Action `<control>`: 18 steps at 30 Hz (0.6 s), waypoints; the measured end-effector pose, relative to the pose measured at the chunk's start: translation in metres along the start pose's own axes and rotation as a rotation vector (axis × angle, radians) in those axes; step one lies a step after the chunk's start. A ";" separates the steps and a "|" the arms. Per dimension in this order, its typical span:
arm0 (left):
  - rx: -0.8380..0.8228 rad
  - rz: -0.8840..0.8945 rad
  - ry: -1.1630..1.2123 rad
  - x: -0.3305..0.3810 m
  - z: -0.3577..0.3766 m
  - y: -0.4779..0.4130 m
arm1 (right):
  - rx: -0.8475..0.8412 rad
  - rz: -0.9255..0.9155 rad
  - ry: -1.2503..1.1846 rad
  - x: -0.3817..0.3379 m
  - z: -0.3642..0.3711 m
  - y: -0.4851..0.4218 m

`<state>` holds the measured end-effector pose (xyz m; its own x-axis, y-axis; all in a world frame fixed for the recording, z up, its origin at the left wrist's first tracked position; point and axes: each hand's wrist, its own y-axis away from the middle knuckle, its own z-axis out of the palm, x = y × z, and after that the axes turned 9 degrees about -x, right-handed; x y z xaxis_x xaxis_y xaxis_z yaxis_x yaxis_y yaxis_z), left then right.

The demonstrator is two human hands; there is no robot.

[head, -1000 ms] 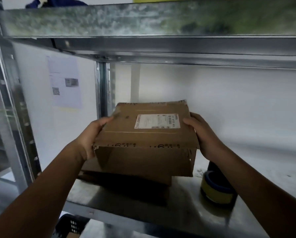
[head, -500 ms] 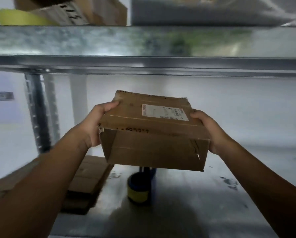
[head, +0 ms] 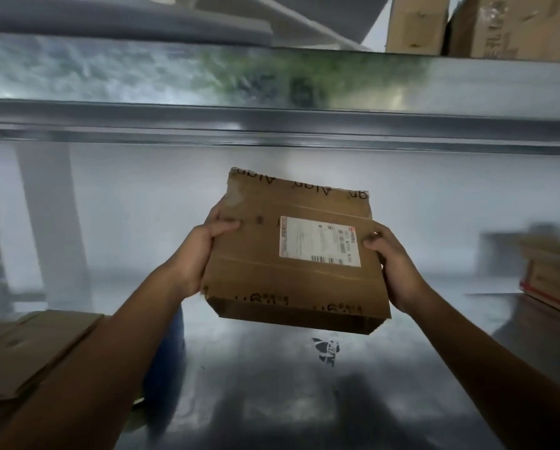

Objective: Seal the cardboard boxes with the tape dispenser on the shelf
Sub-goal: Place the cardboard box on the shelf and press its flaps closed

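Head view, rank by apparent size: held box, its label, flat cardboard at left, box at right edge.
1. Held box
2. Flat cardboard, partly hidden and cropped
3. Right box and label look alike; the box is cropped and blurred, so unranked.

A white wall (head: pixel 148 222) fills the background, with a pale upright post (head: pixel 56 222) at its left. A shiny metal beam (head: pixel 272 121) crosses above, grey sheets (head: pixel 126 17) lying on top. Lower down, a small torn black-and-white scrap (head: pixel 327 350) lies flat.

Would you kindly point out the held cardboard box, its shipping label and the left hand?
cardboard box (head: pixel 249 274): head view, bare top face
shipping label (head: pixel 320 241): head view, its centre
left hand (head: pixel 200 251): head view, its back
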<state>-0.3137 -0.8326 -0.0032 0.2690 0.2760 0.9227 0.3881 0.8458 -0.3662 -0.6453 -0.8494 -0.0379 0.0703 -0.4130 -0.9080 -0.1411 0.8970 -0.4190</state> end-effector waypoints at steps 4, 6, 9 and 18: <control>0.078 0.106 -0.134 -0.032 0.018 -0.008 | 0.007 -0.083 -0.027 0.015 -0.013 -0.003; 0.145 0.166 -0.120 -0.055 0.020 -0.009 | 0.036 -0.117 0.026 0.026 -0.013 -0.003; 0.246 0.210 -0.126 -0.080 0.018 -0.009 | 0.090 -0.140 0.083 0.044 -0.010 -0.002; 0.345 0.152 -0.164 -0.084 0.016 -0.006 | 0.105 -0.272 0.122 0.051 -0.004 0.001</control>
<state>-0.3532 -0.8535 -0.0768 0.1454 0.4557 0.8782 0.0291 0.8853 -0.4642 -0.6459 -0.8698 -0.0843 -0.0280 -0.6499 -0.7595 -0.0300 0.7600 -0.6492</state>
